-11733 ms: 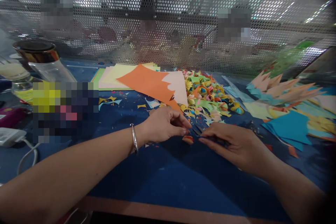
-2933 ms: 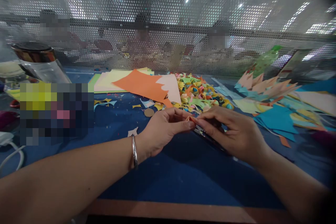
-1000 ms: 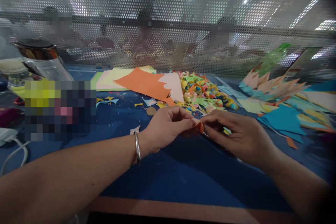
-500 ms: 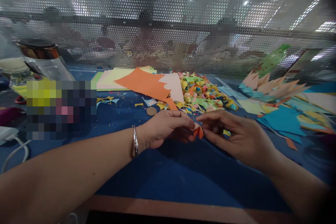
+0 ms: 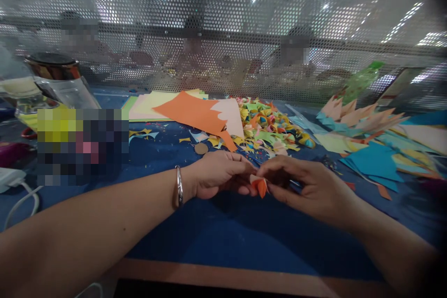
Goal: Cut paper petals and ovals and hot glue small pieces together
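Note:
Between my two hands is a small folded orange paper piece [image 5: 259, 186], its pointed flaps facing toward me. My left hand [image 5: 223, 174], with a silver bangle at the wrist, pinches it from the left. Thumb and fingers of my right hand [image 5: 307, 186] close on its right side. Just beyond my hands lie a cut orange paper sheet [image 5: 193, 111] and a pale pink sheet [image 5: 233, 116]. A round brown disc [image 5: 201, 148] rests by my left hand. Behind my right hand spreads a heap of colourful paper scraps [image 5: 268, 123].
Blue paper pieces [image 5: 375, 163] and a row of folded peach and blue points [image 5: 356, 116] lie at right. A green bottle [image 5: 365, 79] stands behind them. A lidded clear jar [image 5: 63, 79] is at left, above a white charger [image 5: 10, 180]. A perforated metal screen [image 5: 223, 46] closes the back.
The folded orange paper has turned and come slightly lower, showing more of its flaps. My right hand has shifted slightly down with it; my left hand stays nearly in place.

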The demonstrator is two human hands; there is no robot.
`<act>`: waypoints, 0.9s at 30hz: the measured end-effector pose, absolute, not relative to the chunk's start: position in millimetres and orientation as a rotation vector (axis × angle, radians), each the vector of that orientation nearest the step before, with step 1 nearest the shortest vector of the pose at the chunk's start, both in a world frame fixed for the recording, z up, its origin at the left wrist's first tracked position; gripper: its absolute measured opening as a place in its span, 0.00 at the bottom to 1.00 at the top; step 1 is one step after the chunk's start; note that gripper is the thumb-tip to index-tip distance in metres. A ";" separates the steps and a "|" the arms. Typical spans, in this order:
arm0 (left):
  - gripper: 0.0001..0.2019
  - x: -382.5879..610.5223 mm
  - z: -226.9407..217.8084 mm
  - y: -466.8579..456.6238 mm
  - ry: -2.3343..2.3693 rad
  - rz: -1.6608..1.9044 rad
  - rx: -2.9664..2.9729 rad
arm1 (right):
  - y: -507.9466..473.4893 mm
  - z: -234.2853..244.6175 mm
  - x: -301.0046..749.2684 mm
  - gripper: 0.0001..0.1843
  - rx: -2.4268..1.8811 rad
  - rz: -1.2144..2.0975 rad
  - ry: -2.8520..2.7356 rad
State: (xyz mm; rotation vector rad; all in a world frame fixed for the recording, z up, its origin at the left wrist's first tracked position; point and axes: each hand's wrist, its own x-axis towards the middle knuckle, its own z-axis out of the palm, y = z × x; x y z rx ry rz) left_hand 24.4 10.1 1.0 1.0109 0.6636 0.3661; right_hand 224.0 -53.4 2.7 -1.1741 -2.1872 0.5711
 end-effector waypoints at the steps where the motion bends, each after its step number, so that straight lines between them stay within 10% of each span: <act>1: 0.07 24.5 1.5 9.3 0.671 0.361 1.015 | -53.7 2.5 224.0 0.07 -1.184 0.608 -2.187; 27: 0.09 12.7 7.3 -19.8 0.576 1.243 2.242 | -50.0 4.6 228.7 0.08 -1.175 0.259 -2.151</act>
